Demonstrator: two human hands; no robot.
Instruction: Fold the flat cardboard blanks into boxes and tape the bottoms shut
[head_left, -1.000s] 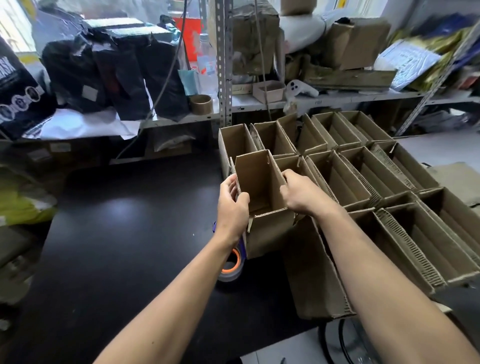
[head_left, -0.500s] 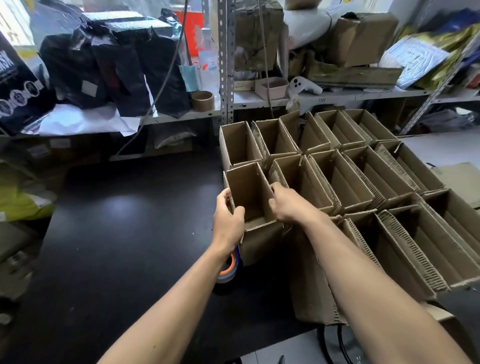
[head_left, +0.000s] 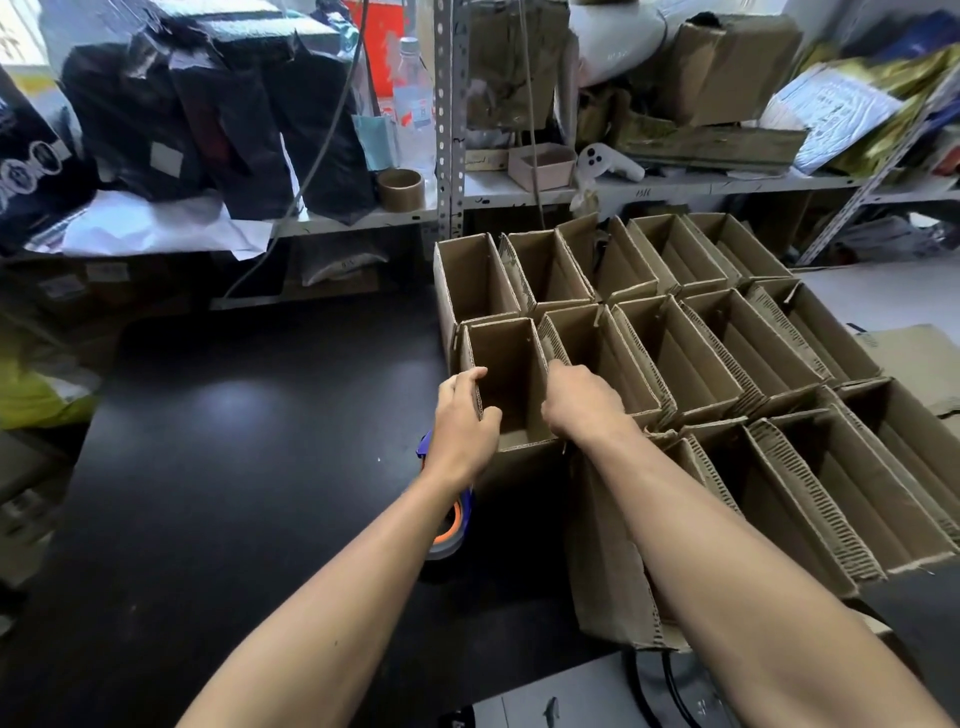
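Head view: left hand (head_left: 464, 422) and right hand (head_left: 582, 402) grip box (head_left: 511, 371) beside crowded boxes (head_left: 691, 338).

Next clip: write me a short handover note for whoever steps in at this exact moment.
Left hand grips the left wall of the open box; right hand grips its right wall. The box stands upright on the black table, at the left end of the rows of folded boxes. Tape dispenser lies under the left wrist. Done: many boxes formed. Left: release this one; flat cardboard nearby awaits folding.
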